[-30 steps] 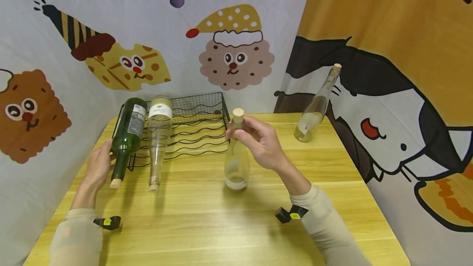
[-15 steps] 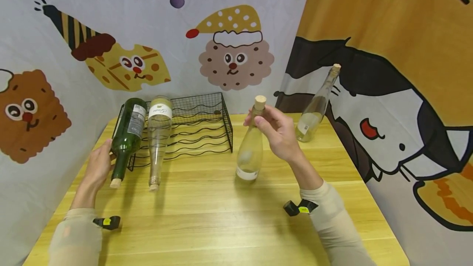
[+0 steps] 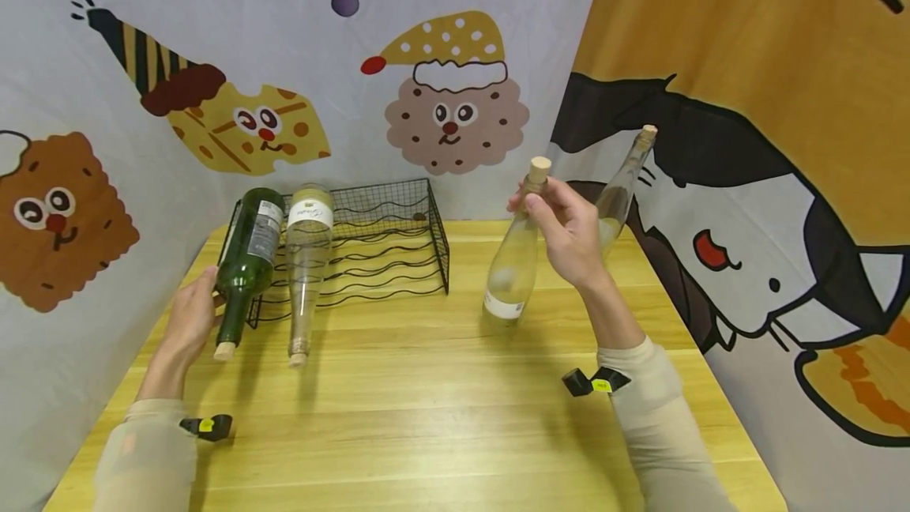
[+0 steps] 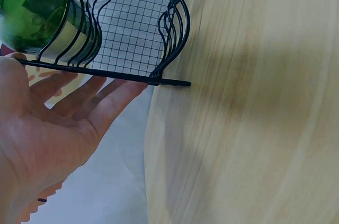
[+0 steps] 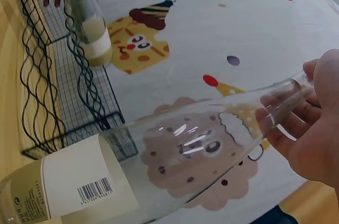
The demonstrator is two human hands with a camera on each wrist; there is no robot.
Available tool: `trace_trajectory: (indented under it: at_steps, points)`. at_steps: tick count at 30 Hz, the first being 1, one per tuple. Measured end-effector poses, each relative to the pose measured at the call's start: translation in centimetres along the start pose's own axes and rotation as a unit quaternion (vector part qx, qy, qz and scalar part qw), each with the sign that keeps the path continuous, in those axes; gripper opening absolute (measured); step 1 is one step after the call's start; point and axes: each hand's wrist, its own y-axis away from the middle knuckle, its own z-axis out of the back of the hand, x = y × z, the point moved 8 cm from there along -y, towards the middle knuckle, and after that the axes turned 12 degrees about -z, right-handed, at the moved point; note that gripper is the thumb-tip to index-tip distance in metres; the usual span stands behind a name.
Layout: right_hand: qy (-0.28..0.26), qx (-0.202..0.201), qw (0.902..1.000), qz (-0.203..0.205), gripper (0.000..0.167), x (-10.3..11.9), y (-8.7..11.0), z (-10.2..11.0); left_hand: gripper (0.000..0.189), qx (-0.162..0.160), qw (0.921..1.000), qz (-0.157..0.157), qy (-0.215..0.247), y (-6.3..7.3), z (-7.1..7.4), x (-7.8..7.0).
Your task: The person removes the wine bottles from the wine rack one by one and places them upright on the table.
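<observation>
My right hand (image 3: 569,231) grips a clear glass wine bottle (image 3: 515,267) by its corked neck. It leans slightly, its labelled base low; the right wrist view shows a barcode on the white label (image 5: 90,181). At the far left, my left hand (image 3: 192,310) touches the side of a black wire wine rack (image 3: 387,263); in the left wrist view its extended fingers (image 4: 114,105) lie along the rack's side bar. On the rack rest a green corked bottle (image 3: 245,267) and a clear corked bottle (image 3: 308,251), necks toward me.
Another clear corked bottle (image 3: 622,192) stands at the back right, partly hidden behind my right hand. The wooden table (image 3: 398,417) meets fabric walls (image 3: 284,38) printed with cartoons at the back and sides.
The right hand has carried the clear bottle rightward and back, up from near the table's middle, and now overlaps the standing bottle. The left hand, rack and its bottles have stayed put.
</observation>
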Motion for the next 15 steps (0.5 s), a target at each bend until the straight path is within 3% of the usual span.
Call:
trace_trajectory:
  at_steps: [15]
  points:
    - [0.033,-0.068,0.9955,-0.057,0.025,-2.4,-2.4,4.4,0.090,0.001,0.9999,0.004,0.013,0.1,0.0,0.1]
